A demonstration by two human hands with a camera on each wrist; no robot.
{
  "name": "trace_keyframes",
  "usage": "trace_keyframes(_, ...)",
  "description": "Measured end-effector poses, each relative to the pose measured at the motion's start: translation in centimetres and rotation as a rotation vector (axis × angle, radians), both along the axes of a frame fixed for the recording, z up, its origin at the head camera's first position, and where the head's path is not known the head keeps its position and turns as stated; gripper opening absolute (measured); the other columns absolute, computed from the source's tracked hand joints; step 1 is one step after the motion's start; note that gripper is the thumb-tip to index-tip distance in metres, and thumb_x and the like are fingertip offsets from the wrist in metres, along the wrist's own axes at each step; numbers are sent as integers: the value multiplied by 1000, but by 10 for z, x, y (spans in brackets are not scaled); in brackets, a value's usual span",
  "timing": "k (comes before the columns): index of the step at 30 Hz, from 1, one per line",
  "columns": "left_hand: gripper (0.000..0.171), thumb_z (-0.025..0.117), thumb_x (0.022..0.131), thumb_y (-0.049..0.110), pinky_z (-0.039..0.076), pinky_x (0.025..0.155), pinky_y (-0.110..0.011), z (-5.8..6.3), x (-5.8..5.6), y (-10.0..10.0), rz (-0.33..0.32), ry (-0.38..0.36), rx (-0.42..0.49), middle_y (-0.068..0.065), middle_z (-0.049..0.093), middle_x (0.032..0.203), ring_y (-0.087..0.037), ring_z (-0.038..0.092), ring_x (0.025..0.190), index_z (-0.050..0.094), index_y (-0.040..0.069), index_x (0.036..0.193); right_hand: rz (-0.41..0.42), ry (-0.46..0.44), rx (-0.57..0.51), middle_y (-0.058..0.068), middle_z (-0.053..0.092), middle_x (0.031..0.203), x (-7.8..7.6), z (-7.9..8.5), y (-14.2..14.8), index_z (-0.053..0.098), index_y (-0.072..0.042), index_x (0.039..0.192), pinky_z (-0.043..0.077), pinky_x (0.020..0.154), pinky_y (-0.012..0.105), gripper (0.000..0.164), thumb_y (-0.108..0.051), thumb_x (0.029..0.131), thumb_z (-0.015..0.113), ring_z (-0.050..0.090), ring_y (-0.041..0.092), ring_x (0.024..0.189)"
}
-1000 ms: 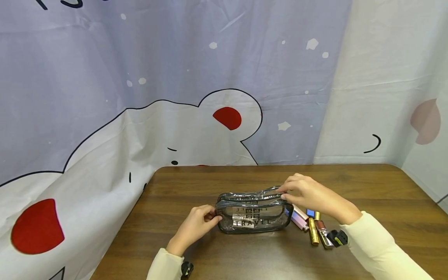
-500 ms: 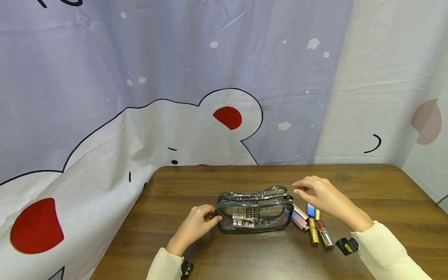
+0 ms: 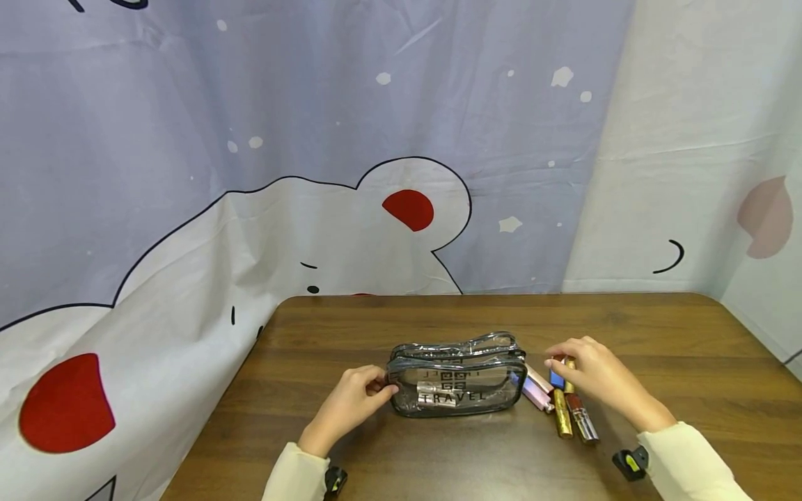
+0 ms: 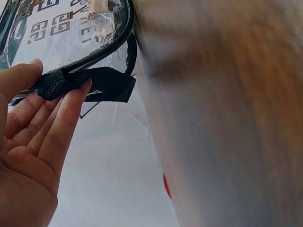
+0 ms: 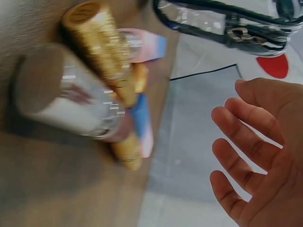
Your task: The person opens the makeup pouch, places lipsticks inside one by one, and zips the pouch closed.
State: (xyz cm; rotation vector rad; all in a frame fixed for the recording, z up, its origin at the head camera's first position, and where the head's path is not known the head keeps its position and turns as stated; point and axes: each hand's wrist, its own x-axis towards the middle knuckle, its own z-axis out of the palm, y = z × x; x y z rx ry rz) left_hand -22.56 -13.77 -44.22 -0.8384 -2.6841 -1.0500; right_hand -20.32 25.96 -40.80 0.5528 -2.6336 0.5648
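You wear long, pale cream sleeves, plain and smooth, a little full along the forearm. Your left sleeve (image 3: 296, 474) and right sleeve (image 3: 690, 463) each end around the wrist, leaving your left hand (image 3: 349, 403) and right hand (image 3: 598, 372) bare. At your wrists sit small, blocky black devices: the left device (image 3: 335, 480) and the right device (image 3: 629, 463) both show a yellow-green patch against the black.
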Motion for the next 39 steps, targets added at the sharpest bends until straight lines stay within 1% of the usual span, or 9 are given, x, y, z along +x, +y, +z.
trace_keyframes(7,12,65,84,25,48,61,-17,0,0,0,-3,6,-4,6,59,79,-1,55,69,64,13,84,-36,-21,33,-9,63,78,-2,-20,5,70,-15,88,41,62,33,11,-19,78,68,54,15,74)
trace_keyframes(13,14,64,84,27,48,61,-17,1,0,0,2,1,-3,7,59,80,-1,55,69,64,13,84,-69,-63,64,-8,62,79,-3,-29,4,69,-16,86,41,65,39,11,-21,77,70,55,18,78)
trace_keyframes(16,13,65,84,27,48,61,-17,0,0,0,7,1,-1,7,59,79,-1,55,69,64,13,84,-64,-83,81,-5,64,81,-2,-32,2,69,-15,86,41,66,41,12,-22,76,70,56,21,80)
trace_keyframes(20,13,64,84,27,48,61,-17,0,0,0,9,-2,-3,8,59,79,0,55,69,64,14,84,-62,-95,110,-2,66,84,-2,-35,0,70,-14,87,41,67,41,14,-22,75,71,55,20,80)
trace_keyframes(23,14,64,84,27,48,61,-17,0,0,0,6,-5,-6,8,59,80,-1,55,70,64,13,84,-58,-88,125,-3,65,84,-2,-36,-2,70,-14,87,41,68,39,15,-22,75,71,53,17,78)
trace_keyframes(28,12,65,84,25,48,60,-17,1,0,0,4,11,-1,7,59,79,-1,55,69,64,13,83,-33,-76,130,-5,63,81,-4,-37,-5,70,-15,84,40,68,41,12,-21,73,72,53,19,79)
trace_keyframes(31,10,66,83,23,48,60,-17,1,0,0,0,28,5,7,58,78,-1,54,68,64,13,83,-6,-87,121,-5,62,79,-5,-37,-7,71,-13,83,41,68,41,12,-19,73,72,52,20,79)
trace_keyframes(35,10,66,83,23,47,59,-17,1,0,0,-4,39,4,8,58,77,0,54,67,63,13,82,16,-96,118,-4,62,77,-8,-38,-9,71,-10,84,41,64,37,14,-17,72,72,51,18,75)
trace_keyframes(39,11,65,84,25,47,60,-17,1,0,0,0,30,-3,8,58,78,-1,54,68,63,14,82,2,-130,133,-6,60,74,-10,-37,-10,71,-11,84,39,62,36,13,-17,72,71,49,16,73)
